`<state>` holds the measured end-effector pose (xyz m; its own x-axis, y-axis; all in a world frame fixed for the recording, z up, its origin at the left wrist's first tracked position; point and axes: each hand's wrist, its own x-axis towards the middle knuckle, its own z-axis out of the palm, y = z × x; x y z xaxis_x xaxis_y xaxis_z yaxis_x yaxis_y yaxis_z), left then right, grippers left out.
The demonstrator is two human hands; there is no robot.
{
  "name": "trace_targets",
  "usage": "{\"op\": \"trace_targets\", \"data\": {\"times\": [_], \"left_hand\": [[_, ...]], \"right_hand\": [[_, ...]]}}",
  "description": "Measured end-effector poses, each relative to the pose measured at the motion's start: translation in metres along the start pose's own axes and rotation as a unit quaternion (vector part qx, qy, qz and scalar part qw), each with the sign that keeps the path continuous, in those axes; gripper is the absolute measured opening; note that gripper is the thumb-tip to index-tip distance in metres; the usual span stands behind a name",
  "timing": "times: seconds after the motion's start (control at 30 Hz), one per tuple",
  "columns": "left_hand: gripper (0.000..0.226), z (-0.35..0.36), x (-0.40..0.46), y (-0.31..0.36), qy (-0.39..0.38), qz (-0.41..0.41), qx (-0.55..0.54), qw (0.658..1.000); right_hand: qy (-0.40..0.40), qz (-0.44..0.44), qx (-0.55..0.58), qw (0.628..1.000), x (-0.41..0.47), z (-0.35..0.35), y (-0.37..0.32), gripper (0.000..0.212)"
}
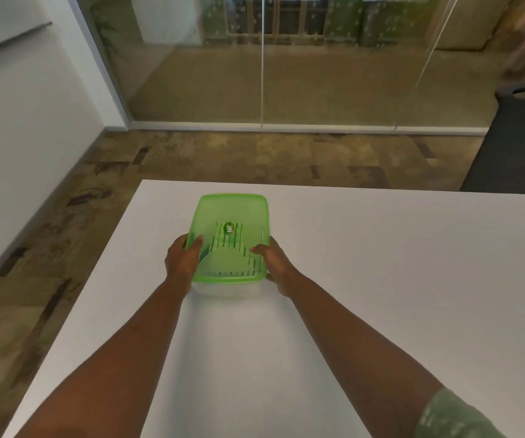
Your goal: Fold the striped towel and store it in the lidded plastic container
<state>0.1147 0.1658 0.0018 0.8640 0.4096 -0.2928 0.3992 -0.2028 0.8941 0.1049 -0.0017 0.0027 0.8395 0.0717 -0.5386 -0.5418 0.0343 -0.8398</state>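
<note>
Green-lidded clear container [230, 248], striped towel [239, 248] showing inside, is lying lengthwise away from the person; left hand [182, 259] and right hand [274, 263] are clasping its sides.

Translucent green lid [232, 210], clear container [228, 288], green-striped white towel [239, 248] inside, white table [381, 279], mottled brown floor [254, 156]

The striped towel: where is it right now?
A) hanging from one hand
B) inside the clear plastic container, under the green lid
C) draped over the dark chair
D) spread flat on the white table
B: the striped towel shows through the translucent green lid of the clear plastic container, which both hands grip.
</note>
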Motion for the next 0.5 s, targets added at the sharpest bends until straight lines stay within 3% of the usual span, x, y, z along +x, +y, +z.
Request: {"op": "trace_targets", "data": {"times": [0.5], "left_hand": [[0.04,-0.037,0.03,-0.027,-0.01,0.013,0.061,0.998]], "right_hand": [[-0.05,0.019,-0.044,0.998,0.02,0.04,0.007,0.053]]}}
